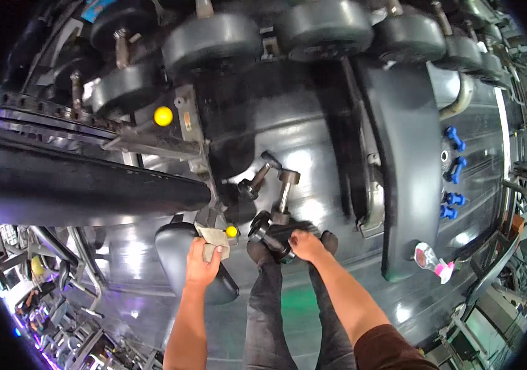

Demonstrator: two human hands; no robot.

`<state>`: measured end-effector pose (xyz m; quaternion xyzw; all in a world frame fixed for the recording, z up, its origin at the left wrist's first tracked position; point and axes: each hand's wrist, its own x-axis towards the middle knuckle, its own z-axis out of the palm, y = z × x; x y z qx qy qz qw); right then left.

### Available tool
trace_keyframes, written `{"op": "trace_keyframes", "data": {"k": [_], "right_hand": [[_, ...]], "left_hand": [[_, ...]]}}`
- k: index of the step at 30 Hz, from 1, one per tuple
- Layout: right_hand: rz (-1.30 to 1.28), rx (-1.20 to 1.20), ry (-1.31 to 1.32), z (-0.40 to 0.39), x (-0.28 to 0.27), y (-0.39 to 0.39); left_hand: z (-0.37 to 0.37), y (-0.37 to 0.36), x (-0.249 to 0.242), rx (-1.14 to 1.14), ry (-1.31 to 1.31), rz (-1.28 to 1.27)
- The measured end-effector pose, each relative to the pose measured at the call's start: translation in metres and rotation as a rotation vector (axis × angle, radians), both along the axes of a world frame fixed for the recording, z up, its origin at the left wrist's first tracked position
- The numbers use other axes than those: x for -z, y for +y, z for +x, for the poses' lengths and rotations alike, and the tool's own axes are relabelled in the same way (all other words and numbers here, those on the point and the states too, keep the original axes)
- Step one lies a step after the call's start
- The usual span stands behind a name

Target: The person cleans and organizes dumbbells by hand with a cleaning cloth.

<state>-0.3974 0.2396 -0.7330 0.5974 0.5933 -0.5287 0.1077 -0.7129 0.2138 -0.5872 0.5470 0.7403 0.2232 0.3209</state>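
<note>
My left hand (203, 262) is closed around a folded beige cloth (215, 242), beside a yellow knob (231, 231) and over the black seat pad (180, 246) of a bench. My right hand (307, 246) is curled shut above my feet, next to a dark dumbbell (268, 235) on the floor. Whatever its fingers may grip is hidden. Just beyond lie a dumbbell with a shiny handle (285, 196) and a smaller, slanted dumbbell (257, 179).
Large black dumbbells (214, 40) line a rack across the top. A long black bench pad (405, 154) stands at right, with several blue dumbbells (458, 169) and a clear bottle with a pink cap (442, 271) past it. Another black pad (91, 185) juts in from the left.
</note>
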Motion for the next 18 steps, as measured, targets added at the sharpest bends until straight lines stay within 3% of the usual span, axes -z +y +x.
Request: {"op": "trace_keyframes", "data": {"k": [4,8,14,18], "right_hand": [[0.075,-0.044,0.009,-0.006,0.032,0.032],[0.107,-0.149,-0.121,0.008,0.078,0.049],[0.153,0.0,-0.117,0.011,0.146,0.036],[0.265,-0.047,-0.068,-0.015,0.156,0.04]], "left_hand": [[-0.003,-0.019,0.038,0.089,0.089,0.166],[0.0,-0.03,0.072,0.106,0.337,0.33],[-0.001,-0.034,0.077,0.156,0.382,0.299],[-0.002,-0.036,0.081,0.18,0.412,0.301]]}}
